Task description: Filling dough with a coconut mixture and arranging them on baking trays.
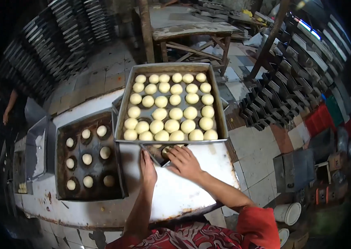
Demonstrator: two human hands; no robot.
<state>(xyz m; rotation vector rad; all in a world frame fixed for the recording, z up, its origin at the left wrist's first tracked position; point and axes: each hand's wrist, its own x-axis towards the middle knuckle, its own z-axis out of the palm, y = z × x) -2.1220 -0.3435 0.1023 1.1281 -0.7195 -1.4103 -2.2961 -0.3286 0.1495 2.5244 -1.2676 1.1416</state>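
A square metal tray full of rows of pale round dough balls rests on top of another tray. The lower tray's corner juts out toward me, with a little dough showing under the upper rim. My left hand lies along the left side of this corner, fingers stretched out. Over the same corner, my right hand bends its fingers round a small, dull yellowish rounded thing. The fingers cover most of it, so I cannot tell its kind.
A second tray with several spaced dough balls stands left on the white table. Beyond it are a grey bin holding white powder and a person's arm. Stacked metal pans stand right, near a wooden table and white bucket.
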